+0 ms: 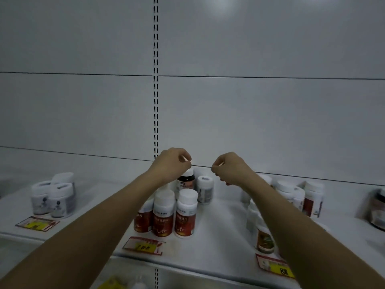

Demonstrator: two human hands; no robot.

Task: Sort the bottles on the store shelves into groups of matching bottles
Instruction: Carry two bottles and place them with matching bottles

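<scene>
My left hand hovers with curled fingers just above the white cap of a dark brown bottle at the back of the shelf; I see no grip on it. My right hand hangs beside it, fingers curled and holding nothing. A small white bottle with a grey label stands between the hands. In front stand three red-labelled bottles with white caps. Matching white-and-grey bottles are grouped at the left.
More white-capped bottles with red labels stand at the right, partly behind my right forearm. A brown-and-green labelled bottle is near the front edge. A dark jar sits far right. Price tags lie along the shelf's front. A slotted upright divides the back wall.
</scene>
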